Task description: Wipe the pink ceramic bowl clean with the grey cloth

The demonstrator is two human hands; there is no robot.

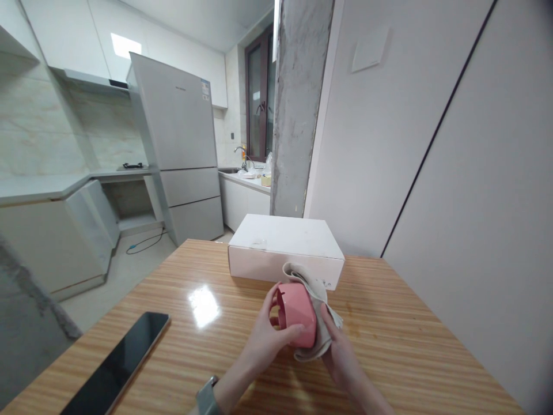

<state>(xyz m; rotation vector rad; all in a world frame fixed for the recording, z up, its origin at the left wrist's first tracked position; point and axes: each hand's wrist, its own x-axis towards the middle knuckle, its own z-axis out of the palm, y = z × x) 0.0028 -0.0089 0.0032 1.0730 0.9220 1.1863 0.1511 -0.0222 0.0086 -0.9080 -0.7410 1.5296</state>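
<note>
Squarely between both hands, the cup (pixel 300 314) is in the grip of the left hand (pixel 266 329), over the worktop (pixel 410 340); the right hand (pixel 337 344) holds the cloth (pixel 318 295) against its right side.

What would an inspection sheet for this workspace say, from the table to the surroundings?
Surface: glossy brown wood-grain table, bright reflection at left
Things in hand: pink hollow plastic-looking piece; beige folded cloth against it
Clutter: black-screened rectangular phone, lying flat; white rectangular cardboard box toward the far end
Hands: left hand grips the pink piece; right hand holds the cloth to it
Cables: thin dark cable with blue part on the pale floor
Surroundings: silver-grey refrigerator, rough grey concrete column, smooth white wall
</note>
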